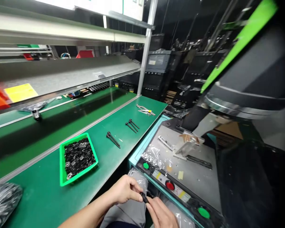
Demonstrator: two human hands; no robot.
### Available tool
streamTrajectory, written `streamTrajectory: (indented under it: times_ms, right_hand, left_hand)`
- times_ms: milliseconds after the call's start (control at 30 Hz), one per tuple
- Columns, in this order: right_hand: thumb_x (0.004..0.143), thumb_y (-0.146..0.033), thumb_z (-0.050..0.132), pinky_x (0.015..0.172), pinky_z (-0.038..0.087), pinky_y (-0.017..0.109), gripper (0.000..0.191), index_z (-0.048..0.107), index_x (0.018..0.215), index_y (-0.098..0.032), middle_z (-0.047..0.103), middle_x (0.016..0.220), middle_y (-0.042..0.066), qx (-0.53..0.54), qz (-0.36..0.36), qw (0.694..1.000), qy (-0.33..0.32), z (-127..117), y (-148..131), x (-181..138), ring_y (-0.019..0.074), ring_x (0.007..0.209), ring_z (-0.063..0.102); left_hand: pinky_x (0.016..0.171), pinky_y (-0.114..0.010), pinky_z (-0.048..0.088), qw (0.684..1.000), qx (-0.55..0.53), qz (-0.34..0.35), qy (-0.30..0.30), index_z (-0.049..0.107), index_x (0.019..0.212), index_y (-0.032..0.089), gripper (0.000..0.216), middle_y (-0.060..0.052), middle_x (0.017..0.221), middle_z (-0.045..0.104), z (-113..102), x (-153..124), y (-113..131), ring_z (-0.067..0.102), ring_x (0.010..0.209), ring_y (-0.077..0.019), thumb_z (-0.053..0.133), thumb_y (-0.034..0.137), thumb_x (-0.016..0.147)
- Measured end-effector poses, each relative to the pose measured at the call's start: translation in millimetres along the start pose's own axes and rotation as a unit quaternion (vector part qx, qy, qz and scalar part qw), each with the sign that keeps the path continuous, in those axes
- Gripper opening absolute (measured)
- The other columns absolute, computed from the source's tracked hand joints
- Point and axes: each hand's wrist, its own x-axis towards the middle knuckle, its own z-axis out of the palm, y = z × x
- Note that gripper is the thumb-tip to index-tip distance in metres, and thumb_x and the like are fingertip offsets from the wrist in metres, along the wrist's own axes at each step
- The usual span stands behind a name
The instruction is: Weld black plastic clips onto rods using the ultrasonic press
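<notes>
My left hand (124, 189) and my right hand (160, 212) meet low in the view, over my lap, in front of the machine's control panel (180, 190). Both pinch a small black part (144, 198) between thumb and fingertips; the fingers are closed on it. A green tray (63, 172) full of small black parts sits on the green bench (49, 202) to the left of my hands. Crinkled clear plastic (139, 177) lies just beyond my left hand.
Black bolts (113, 139), a further pair (132, 125) and a metal tool (145, 110) lie farther along the bench. The panel carries a red button (170, 185) and green buttons (203, 212). A bag of black parts (3, 199) sits at far left. A large machine body (251, 91) looms on the right.
</notes>
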Motion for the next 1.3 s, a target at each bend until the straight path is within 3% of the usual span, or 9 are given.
streamTrajectory:
  times_ms: [133, 300, 467, 567, 700, 833, 1000, 1167, 1300]
  right_hand:
    - [0.098, -0.037, 0.047, 0.062, 0.056, 0.026, 0.029, 0.074, 0.102, -0.026, 0.069, 0.078, 0.008, 0.046, 0.058, 0.997, 0.005, -15, -7, -3, 0.021, 0.068, 0.069]
    - [0.095, -0.029, 0.049, 0.058, 0.05, 0.024, 0.029, 0.07, 0.077, -0.022, 0.066, 0.069, 0.001, 0.14, 0.176, 0.973, -0.058, -25, -4, -6, 0.0175, 0.065, 0.064]
    - [0.098, -0.029, 0.044, 0.065, 0.048, 0.028, 0.028, 0.068, 0.087, -0.021, 0.065, 0.079, 0.004, 0.087, 0.136, 0.986, 0.041, -18, 4, -13, 0.0185, 0.071, 0.063]
    - [0.099, -0.025, 0.042, 0.064, 0.045, 0.028, 0.029, 0.066, 0.083, -0.02, 0.062, 0.077, 0.004, 0.094, 0.133, 0.985, 0.049, -23, 4, -11, 0.0172, 0.07, 0.06]
    - [0.093, -0.02, 0.047, 0.058, 0.037, 0.025, 0.03, 0.057, 0.065, -0.019, 0.054, 0.064, -0.002, 0.165, 0.211, 0.962, 0.048, -38, 2, 2, 0.0134, 0.062, 0.052]
    - [0.092, -0.02, 0.049, 0.057, 0.035, 0.024, 0.031, 0.052, 0.061, -0.018, 0.05, 0.06, -0.003, 0.185, 0.251, 0.942, 0.124, -51, 7, 16, 0.0122, 0.06, 0.047]
    - [0.096, -0.022, 0.048, 0.066, 0.041, 0.026, 0.029, 0.061, 0.071, -0.018, 0.058, 0.071, 0.001, 0.125, 0.193, 0.951, 0.207, -69, 18, 31, 0.0149, 0.069, 0.054]
    - [0.099, -0.025, 0.047, 0.079, 0.049, 0.03, 0.024, 0.07, 0.098, -0.018, 0.066, 0.087, 0.007, 0.074, 0.127, 0.948, 0.281, -91, 34, 57, 0.0187, 0.082, 0.062]
    - [0.094, -0.025, 0.055, 0.093, 0.05, 0.037, 0.029, 0.064, 0.121, -0.02, 0.067, 0.109, 0.01, 0.024, 0.121, 0.936, 0.33, -109, 56, 64, 0.0235, 0.103, 0.063]
  left_hand:
    - [0.066, -0.032, 0.046, 0.998, -0.034, -0.05, -0.033, 0.074, 0.07, 0.013, 0.053, -0.002, 0.062, 0.066, 11, 9, 9, 0.058, 0.06, -0.0161, 0.094, 0.043, 0.031]
    - [0.067, -0.031, 0.046, 0.998, -0.008, -0.022, -0.062, 0.074, 0.072, 0.013, 0.049, -0.002, 0.064, 0.066, 25, 21, 11, 0.058, 0.062, -0.0152, 0.094, 0.04, 0.036]
    - [0.066, -0.032, 0.045, 0.998, -0.041, -0.027, -0.036, 0.073, 0.073, 0.012, 0.052, -0.002, 0.061, 0.064, 36, 36, 4, 0.056, 0.058, -0.0148, 0.095, 0.039, 0.034]
    - [0.063, -0.032, 0.045, 0.998, -0.04, -0.03, -0.037, 0.072, 0.073, 0.011, 0.052, -0.004, 0.06, 0.064, 42, 37, 9, 0.055, 0.056, -0.0152, 0.095, 0.041, 0.036]
    - [0.068, -0.033, 0.048, 0.992, 0.09, 0.092, 0.001, 0.077, 0.08, 0.015, 0.038, -0.006, 0.071, 0.066, 60, 31, 26, 0.059, 0.067, -0.0183, 0.08, 0.05, 0.067]
    - [0.078, -0.034, 0.051, 0.93, 0.242, 0.269, 0.062, 0.077, 0.102, 0.023, 0.031, -0.007, 0.083, 0.067, 83, 30, 44, 0.063, 0.082, -0.0213, 0.061, 0.045, 0.086]
    - [0.084, -0.035, 0.052, 0.901, 0.273, 0.334, 0.048, 0.073, 0.116, 0.022, 0.035, -0.009, 0.099, 0.07, 97, 51, 74, 0.065, 0.092, -0.0215, 0.062, 0.039, 0.087]
    - [0.08, -0.034, 0.054, 0.931, 0.171, 0.32, 0.044, 0.077, 0.097, 0.018, 0.031, -0.007, 0.091, 0.072, 113, 90, 115, 0.067, 0.085, -0.0204, 0.075, 0.04, 0.076]
    - [0.08, -0.035, 0.055, 0.94, 0.069, 0.33, 0.048, 0.076, 0.089, 0.016, 0.034, -0.007, 0.088, 0.074, 125, 129, 146, 0.068, 0.081, -0.0202, 0.084, 0.038, 0.063]
